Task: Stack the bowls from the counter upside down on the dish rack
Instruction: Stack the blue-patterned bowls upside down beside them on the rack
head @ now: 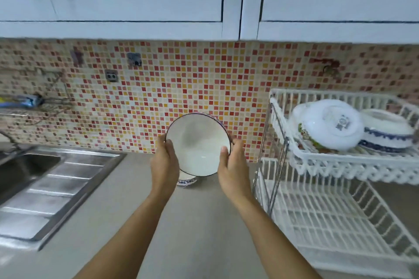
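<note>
Hands grip one white bowl above the counter: left hand and right hand clasp opposite rims, its inside facing the camera. Upturned bowls sit on the dish rack; one base mark is unreadable.

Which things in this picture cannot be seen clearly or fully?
- Head view: the bowl on the counter is mostly hidden by the held bowl and the left hand.
- The held bowl's outside faces away; the right hand covers part of its rim.
- The dish rack is cut off by the right edge.
- Wall fixtures at the left are too blurred to identify.
</note>
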